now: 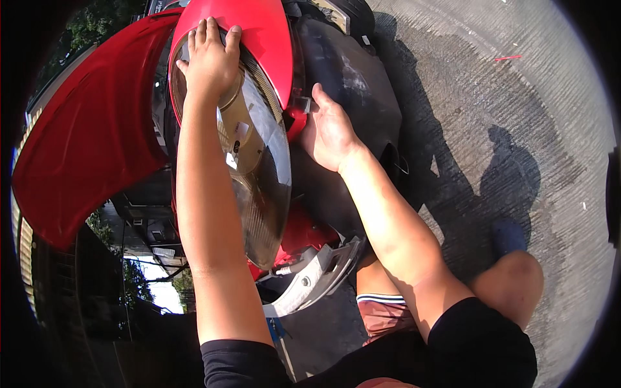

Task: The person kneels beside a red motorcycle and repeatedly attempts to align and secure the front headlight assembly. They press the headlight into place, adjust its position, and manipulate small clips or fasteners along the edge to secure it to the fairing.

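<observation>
My left hand (pixel 212 61) lies flat with fingers spread over the top of a car's large clear headlight (pixel 262 161), fingertips reaching the red fender (pixel 255 32). Through the lens show a gold-toned inner housing and a small white label. Beside the fender's lower corner, my right hand (pixel 330 134) has its thumb stretched upward and its palm against a small red edge piece (pixel 297 121). The other fingers of that hand are largely hidden; no object shows in its grasp. A dark grey wheel-arch panel (pixel 352 84) sits just beyond it.
The raised red hood (pixel 97 129) stands at the left. Below the headlight is a pale curved bumper bracket (pixel 317 275) with a bolt. A tire (pixel 360 16) is at the top. Ridged concrete ground (pixel 550 97) with shadows extends right, near my bent knee (pixel 511 284).
</observation>
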Tool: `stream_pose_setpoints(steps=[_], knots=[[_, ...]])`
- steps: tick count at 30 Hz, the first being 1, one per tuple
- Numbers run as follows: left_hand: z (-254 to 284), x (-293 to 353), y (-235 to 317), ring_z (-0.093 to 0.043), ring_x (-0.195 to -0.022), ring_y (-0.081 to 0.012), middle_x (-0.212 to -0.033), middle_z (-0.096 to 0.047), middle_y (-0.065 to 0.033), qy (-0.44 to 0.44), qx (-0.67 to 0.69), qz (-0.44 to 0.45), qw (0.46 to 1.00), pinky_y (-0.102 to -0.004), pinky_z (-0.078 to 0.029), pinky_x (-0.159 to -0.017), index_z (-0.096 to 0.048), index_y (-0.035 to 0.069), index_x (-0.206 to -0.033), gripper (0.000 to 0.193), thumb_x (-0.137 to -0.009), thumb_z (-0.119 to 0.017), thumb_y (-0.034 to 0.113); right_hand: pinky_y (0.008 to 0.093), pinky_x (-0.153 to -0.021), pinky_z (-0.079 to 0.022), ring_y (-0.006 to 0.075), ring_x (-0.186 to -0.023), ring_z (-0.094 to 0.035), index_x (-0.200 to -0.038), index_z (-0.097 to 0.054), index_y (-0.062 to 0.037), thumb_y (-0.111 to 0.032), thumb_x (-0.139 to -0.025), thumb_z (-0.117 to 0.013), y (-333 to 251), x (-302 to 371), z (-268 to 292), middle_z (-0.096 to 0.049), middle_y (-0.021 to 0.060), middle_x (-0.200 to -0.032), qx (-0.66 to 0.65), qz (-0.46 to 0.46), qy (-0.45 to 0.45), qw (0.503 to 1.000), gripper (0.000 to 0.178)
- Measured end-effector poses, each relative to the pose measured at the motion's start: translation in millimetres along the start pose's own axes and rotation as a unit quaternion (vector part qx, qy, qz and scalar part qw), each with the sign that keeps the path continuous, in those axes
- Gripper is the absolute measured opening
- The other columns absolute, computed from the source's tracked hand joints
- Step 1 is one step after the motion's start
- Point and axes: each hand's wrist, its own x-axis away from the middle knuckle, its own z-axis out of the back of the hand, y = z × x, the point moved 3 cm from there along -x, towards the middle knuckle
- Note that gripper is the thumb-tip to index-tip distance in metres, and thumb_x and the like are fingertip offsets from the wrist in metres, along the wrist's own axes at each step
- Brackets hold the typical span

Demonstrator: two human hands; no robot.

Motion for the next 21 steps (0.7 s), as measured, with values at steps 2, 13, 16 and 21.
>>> stream_pose_setpoints(steps=[2,13,16,21], knots=[[-4,4,10,-0.020,-0.168,-0.0356,-0.179,-0.028,-0.0154,0.008,0.009,-0.015,1.000,-0.0758,-0.016,-0.127,-0.030,0.004,-0.171,0.084,-0.112,-0.036,0.064,0.0494,-0.132,-0.025,0.0305,-0.149,-0.047,-0.154,-0.053,-0.0013,-0.057,-0.117,-0.033,-3,0,11,-0.057,0.0175,-0.157,-0.001,0.011,0.009,1.000,0.070],[-3,24,15,-0.021,-0.167,-0.0373,-0.178,-0.033,-0.0148,0.037,0.021,-0.038,0.998,-0.0710,-0.015,-0.130,-0.036,0.006,-0.169,0.084,-0.109,-0.044,0.065,0.0520,-0.118,-0.046,0.0372,-0.139,-0.060,-0.119,-0.071,0.0003,0.005,-0.093,-0.069,-33,17,27,-0.073,0.0180,-0.128,0.596,0.399,0.179,0.673,0.027],[0,41,21,-0.026,-0.166,-0.0372,-0.175,-0.037,-0.0147,0.055,0.050,-0.074,0.994,-0.0694,-0.016,-0.130,-0.044,0.009,-0.166,0.079,-0.108,-0.050,0.063,0.0580,-0.126,-0.035,0.0430,-0.147,-0.052,-0.115,-0.074,-0.0008,-0.003,-0.092,-0.074,-24,18,48,-0.070,0.0180,-0.139,0.705,0.450,0.175,0.519,0.024],[8,54,18,-0.033,-0.163,-0.0372,-0.170,-0.046,-0.0143,0.077,0.083,-0.089,0.990,-0.0664,-0.019,-0.130,-0.055,0.012,-0.159,0.068,-0.108,-0.057,0.056,0.0656,-0.132,-0.014,0.0409,-0.163,-0.030,-0.145,-0.062,-0.0062,-0.016,-0.097,-0.067,11,18,41,-0.053,0.0169,-0.161,0.832,0.345,0.101,0.423,0.050]])
